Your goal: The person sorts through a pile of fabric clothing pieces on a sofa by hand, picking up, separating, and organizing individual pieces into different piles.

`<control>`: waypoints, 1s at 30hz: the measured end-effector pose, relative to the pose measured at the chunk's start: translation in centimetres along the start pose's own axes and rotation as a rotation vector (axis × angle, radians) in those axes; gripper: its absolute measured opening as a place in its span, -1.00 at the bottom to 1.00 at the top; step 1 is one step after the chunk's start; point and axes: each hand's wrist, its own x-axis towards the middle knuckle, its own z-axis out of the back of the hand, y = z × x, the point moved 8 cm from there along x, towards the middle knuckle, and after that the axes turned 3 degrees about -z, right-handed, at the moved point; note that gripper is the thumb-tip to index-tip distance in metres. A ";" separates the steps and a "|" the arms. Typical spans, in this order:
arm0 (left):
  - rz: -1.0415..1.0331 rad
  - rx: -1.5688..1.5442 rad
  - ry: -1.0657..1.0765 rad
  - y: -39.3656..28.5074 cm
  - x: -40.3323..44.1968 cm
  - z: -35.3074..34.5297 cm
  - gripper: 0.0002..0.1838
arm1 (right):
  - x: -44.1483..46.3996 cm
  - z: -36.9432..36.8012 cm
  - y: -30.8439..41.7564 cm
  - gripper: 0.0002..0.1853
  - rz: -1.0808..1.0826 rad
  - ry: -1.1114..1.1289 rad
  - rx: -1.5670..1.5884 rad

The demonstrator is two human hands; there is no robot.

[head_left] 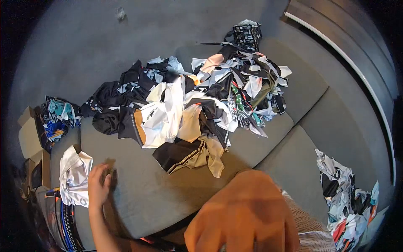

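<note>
My left hand [99,185] is at the left side of the grey sofa seat. Its fingers are stretched out and the thumb stands apart, with nothing held. Just left of it lies a crumpled white cloth [74,178]; whether the fingertips touch it I cannot tell. My right hand [243,210] looms large near the camera at the bottom, its back towards me. Its fingers run down out of the frame, so their grip is hidden. Beyond both hands, a brown and black fabric piece [191,154] lies at the near edge of a large heap of fabric scraps [168,113].
Grey cushions [138,197] carry the heap. A patterned bag [247,35] stands behind it. An opened cardboard box [35,138] and bundled teal and blue fabric [61,113] are at left. Another scrap pile [348,201] lies at right. A curved white-edged panel [348,59] borders the upper right.
</note>
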 end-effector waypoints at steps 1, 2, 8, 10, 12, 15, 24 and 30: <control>0.007 -0.001 0.003 0.0 0.1 0.0 -0.56 | 0.6 0.8 -0.8 -0.84 -0.006 0.000 0.006; 0.003 0.001 0.007 -0.2 0.2 0.0 -0.56 | 0.0 0.6 0.1 -0.84 -0.011 0.000 0.013; 0.022 -0.009 0.014 0.1 -0.2 0.2 -0.56 | 0.7 0.7 -3.3 -0.83 -0.037 0.010 0.075; 0.007 0.002 0.018 -0.2 -0.3 0.0 -0.56 | 0.6 2.4 -2.6 -0.82 -0.054 0.008 0.085; -0.007 0.012 0.025 -0.3 0.2 0.0 -0.57 | -1.4 5.3 -1.5 -0.87 -0.048 -0.363 -0.008; -0.022 -0.004 0.021 -0.5 0.2 0.1 -0.61 | -17.0 19.3 -1.8 -0.90 -0.772 -1.143 -0.555; -0.001 -0.033 0.016 -0.7 0.3 -0.7 -0.64 | -50.7 23.4 2.9 -0.60 -1.612 -1.804 -1.658; 0.012 0.002 0.047 0.9 0.2 -0.3 -0.59 | -38.9 22.8 6.5 -0.68 -1.385 -1.829 -1.689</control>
